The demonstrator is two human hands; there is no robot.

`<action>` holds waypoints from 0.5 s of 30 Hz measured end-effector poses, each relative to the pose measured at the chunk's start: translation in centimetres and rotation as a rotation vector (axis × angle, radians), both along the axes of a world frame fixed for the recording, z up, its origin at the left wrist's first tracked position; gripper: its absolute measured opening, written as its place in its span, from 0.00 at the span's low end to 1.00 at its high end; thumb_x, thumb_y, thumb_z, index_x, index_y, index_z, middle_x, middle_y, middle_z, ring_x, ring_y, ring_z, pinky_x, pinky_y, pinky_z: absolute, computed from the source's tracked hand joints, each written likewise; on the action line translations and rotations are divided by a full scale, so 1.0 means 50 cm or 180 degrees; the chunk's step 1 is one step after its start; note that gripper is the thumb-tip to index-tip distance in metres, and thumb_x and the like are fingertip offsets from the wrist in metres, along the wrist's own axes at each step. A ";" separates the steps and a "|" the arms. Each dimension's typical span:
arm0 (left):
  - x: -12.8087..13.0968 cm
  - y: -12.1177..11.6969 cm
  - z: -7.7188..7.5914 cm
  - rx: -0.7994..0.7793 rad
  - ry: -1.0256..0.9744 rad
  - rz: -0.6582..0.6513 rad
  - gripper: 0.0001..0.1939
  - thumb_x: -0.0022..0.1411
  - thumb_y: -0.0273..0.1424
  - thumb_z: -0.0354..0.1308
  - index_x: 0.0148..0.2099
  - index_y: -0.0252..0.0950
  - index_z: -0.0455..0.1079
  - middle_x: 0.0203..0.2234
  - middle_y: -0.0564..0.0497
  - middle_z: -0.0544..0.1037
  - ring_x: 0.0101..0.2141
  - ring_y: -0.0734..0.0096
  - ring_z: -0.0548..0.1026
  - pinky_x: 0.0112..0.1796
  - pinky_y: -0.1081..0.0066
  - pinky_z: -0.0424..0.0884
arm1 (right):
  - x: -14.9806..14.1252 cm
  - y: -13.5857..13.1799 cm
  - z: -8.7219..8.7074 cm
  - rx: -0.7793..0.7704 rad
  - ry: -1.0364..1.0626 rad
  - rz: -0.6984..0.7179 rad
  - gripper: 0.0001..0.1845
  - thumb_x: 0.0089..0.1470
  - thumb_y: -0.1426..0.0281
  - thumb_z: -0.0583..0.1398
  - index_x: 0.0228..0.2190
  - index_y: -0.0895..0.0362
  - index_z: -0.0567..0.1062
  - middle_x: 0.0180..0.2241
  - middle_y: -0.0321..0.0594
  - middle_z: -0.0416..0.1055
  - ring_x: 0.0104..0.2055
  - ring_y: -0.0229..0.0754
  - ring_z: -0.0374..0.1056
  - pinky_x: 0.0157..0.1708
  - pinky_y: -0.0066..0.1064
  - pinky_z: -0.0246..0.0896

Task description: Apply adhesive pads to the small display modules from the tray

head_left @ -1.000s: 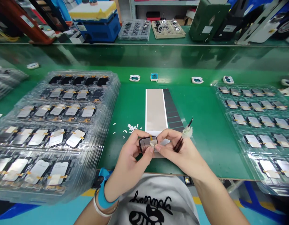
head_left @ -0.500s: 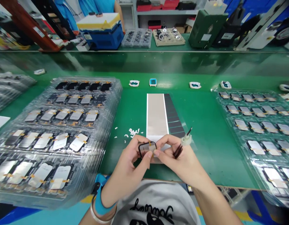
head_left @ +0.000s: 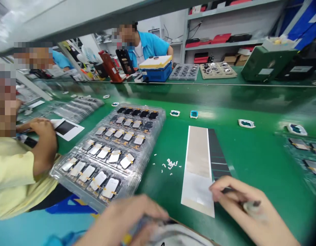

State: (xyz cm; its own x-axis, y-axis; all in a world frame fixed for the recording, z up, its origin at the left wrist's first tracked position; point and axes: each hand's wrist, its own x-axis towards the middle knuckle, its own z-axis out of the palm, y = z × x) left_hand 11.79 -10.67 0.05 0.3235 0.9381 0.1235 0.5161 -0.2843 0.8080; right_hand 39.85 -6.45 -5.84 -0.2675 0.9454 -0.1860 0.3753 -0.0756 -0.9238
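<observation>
The green counter (head_left: 260,153) runs across the view, glossy and pale along its far side. On its left half stands a stack of clear plastic trays (head_left: 145,164), the top one filled with rows of small screens (head_left: 111,187), mostly silver-white with orange tabs, the far row black. The left hand (head_left: 132,215) is at the near edge, blurred; its fingers are bent, and I cannot tell how far open they are or whether they have hold of anything. The right hand (head_left: 252,191) has its thumb and forefinger drawn together at the right edge of a long sheet (head_left: 197,153), with a blurred, pale-wrapped tool (head_left: 252,206) held in the hand. The sheet lies flat, white-bordered, beige on its far part and shiny whitish nearer. Just beside it lies a dark strip (head_left: 216,145) crossed by thin pale lines. White scraps (head_left: 170,164) are scattered between trays and sheet.
</observation>
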 end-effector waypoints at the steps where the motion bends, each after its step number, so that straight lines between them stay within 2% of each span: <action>1: -0.020 0.033 0.026 0.0290 0.0217 0.0207 0.10 0.63 0.32 0.60 0.45 0.53 0.72 0.41 0.54 0.83 0.39 0.62 0.82 0.40 0.69 0.78 | 0.008 0.004 0.000 0.0081 -0.0031 -0.0204 0.16 0.56 0.53 0.61 0.27 0.53 0.76 0.17 0.31 0.60 0.19 0.35 0.52 0.20 0.26 0.47; 2: -0.041 0.075 0.049 0.0505 0.0479 0.0314 0.07 0.64 0.32 0.60 0.44 0.50 0.73 0.43 0.53 0.83 0.43 0.61 0.81 0.46 0.67 0.76 | 0.011 0.006 -0.001 0.0145 -0.0033 -0.0420 0.16 0.55 0.53 0.62 0.27 0.52 0.76 0.17 0.31 0.62 0.20 0.35 0.53 0.20 0.26 0.48; 3: -0.060 0.125 0.070 0.0530 0.0717 0.0361 0.04 0.62 0.33 0.61 0.40 0.46 0.75 0.40 0.51 0.83 0.43 0.59 0.80 0.46 0.64 0.76 | 0.012 0.007 -0.001 0.0182 0.0004 -0.0607 0.17 0.54 0.52 0.62 0.27 0.52 0.75 0.17 0.31 0.63 0.20 0.35 0.53 0.20 0.26 0.47; 4: -0.078 0.178 0.085 0.0520 0.0797 0.0522 0.04 0.60 0.36 0.62 0.37 0.43 0.76 0.35 0.50 0.83 0.39 0.58 0.80 0.44 0.63 0.76 | 0.009 0.006 -0.002 0.0194 0.0050 -0.0756 0.17 0.54 0.52 0.61 0.27 0.52 0.75 0.18 0.31 0.63 0.20 0.35 0.53 0.20 0.26 0.46; 5: -0.093 0.232 0.095 0.0295 0.0829 0.0653 0.08 0.58 0.39 0.64 0.35 0.40 0.76 0.32 0.49 0.83 0.36 0.59 0.80 0.41 0.64 0.76 | 0.005 0.003 -0.003 0.0209 0.0091 -0.0871 0.17 0.55 0.52 0.61 0.28 0.52 0.74 0.18 0.31 0.64 0.20 0.35 0.52 0.21 0.27 0.45; 7: -0.112 0.327 0.095 -0.0186 0.0545 0.1074 0.15 0.51 0.44 0.68 0.33 0.36 0.77 0.31 0.47 0.83 0.35 0.60 0.79 0.37 0.66 0.76 | -0.005 -0.002 -0.003 0.0300 0.0158 -0.0978 0.17 0.56 0.52 0.60 0.28 0.52 0.74 0.19 0.31 0.63 0.20 0.34 0.50 0.22 0.28 0.44; 9: -0.119 0.396 0.076 -0.0431 0.0456 0.1143 0.20 0.45 0.47 0.69 0.31 0.35 0.76 0.30 0.45 0.83 0.33 0.60 0.80 0.34 0.67 0.76 | -0.010 -0.005 -0.004 0.0442 0.0152 -0.1013 0.16 0.57 0.53 0.59 0.28 0.52 0.74 0.19 0.29 0.57 0.21 0.34 0.47 0.22 0.28 0.42; 12: -0.117 0.444 0.034 -0.0716 0.0527 0.1058 0.23 0.39 0.48 0.71 0.29 0.34 0.75 0.28 0.44 0.83 0.30 0.61 0.81 0.33 0.65 0.78 | -0.008 -0.003 -0.009 0.0768 0.0056 -0.0979 0.14 0.59 0.57 0.59 0.27 0.52 0.73 0.19 0.27 0.47 0.21 0.35 0.44 0.22 0.28 0.41; 15: -0.112 0.450 0.005 -0.0871 0.0695 0.1000 0.25 0.38 0.50 0.71 0.30 0.34 0.74 0.28 0.44 0.83 0.29 0.61 0.81 0.33 0.65 0.78 | 0.001 0.002 -0.023 0.1173 -0.0070 -0.0762 0.11 0.60 0.62 0.59 0.28 0.52 0.73 0.20 0.27 0.47 0.20 0.34 0.45 0.20 0.27 0.43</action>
State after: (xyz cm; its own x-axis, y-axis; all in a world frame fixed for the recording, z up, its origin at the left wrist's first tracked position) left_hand 6.20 11.81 0.32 0.0095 0.9833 -0.1815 0.7092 0.1213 0.6945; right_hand 39.92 -6.33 -7.01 -0.0325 0.9846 0.1720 0.4072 0.1702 -0.8973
